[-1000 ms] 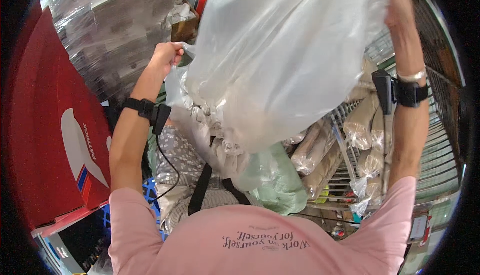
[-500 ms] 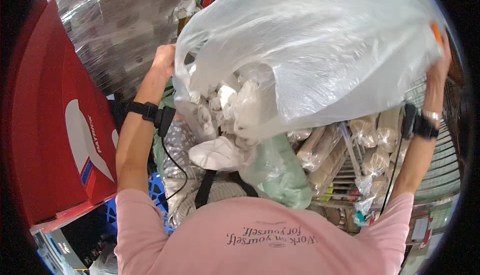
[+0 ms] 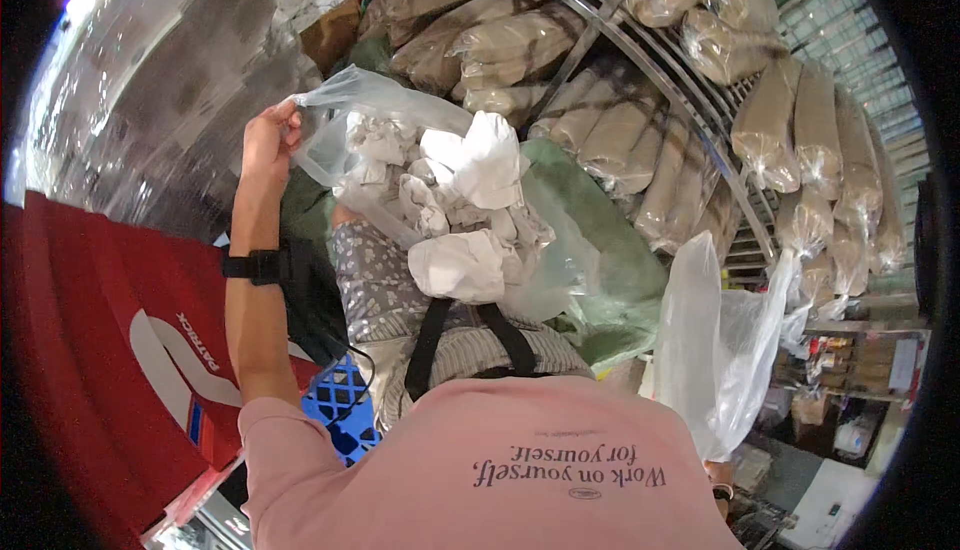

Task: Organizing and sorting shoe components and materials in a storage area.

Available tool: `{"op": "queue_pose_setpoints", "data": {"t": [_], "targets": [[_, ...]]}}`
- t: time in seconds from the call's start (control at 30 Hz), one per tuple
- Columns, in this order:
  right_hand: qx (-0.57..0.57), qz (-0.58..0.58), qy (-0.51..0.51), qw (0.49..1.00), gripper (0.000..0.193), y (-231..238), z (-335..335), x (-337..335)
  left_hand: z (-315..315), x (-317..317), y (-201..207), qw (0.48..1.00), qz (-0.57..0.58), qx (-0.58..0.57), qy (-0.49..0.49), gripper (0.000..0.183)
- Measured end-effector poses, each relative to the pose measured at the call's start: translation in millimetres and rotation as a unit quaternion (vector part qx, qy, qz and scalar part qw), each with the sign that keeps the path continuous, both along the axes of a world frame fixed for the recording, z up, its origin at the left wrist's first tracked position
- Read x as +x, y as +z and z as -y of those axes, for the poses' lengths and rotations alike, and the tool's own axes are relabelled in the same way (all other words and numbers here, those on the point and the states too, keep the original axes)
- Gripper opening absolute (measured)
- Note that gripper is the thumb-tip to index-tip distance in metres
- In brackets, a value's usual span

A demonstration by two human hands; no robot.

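My left hand (image 3: 268, 145) is closed, pinching the gathered edge of a clear plastic bag (image 3: 345, 95) and holding it up. Crumpled white paper (image 3: 480, 165) fills that bag, which rests close to my body. At the lower right a second stretch of translucent plastic (image 3: 715, 340) hangs upright and narrows downward. Just a sliver of my right hand (image 3: 716, 472) shows at its lower end, above a bracelet; the fingers are hidden behind the plastic and my shirt. A green plastic sack (image 3: 590, 240) lies right of the paper.
Many long brown bundles in clear wrapping (image 3: 515, 45) lie ahead and along a metal rack (image 3: 690, 110) at the right. A red box (image 3: 90, 340) and a film-wrapped stack (image 3: 150, 100) stand on the left. Below my left arm is a blue crate (image 3: 345, 400).
The large translucent sheet of plastic has swept down from in front. My right hand has dropped from the upper right to beside my body. My left hand has shifted left, still gripping plastic.
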State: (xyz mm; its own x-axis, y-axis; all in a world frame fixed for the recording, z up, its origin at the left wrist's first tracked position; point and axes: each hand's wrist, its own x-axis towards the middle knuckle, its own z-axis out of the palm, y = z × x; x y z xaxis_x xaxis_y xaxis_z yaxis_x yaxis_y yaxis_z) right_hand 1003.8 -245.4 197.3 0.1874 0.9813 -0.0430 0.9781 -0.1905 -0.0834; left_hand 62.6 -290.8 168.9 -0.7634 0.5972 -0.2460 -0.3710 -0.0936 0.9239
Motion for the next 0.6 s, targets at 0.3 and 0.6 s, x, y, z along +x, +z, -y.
{"op": "queue_pose_setpoints", "data": {"t": [0.3,0.6], "targets": [[0.03,-0.25,0.41,0.877,0.096,-34.9,-136.4,-384.4,-41.9,29.8,65.1,0.993,-0.077,-0.02,-0.082,0.008],[-0.028,-0.155,0.699,0.697,0.079,-186.7,-93.4,-608.7,-27.4,58.1,94.5,0.982,-0.089,-0.104,-0.13,0.008]]}}
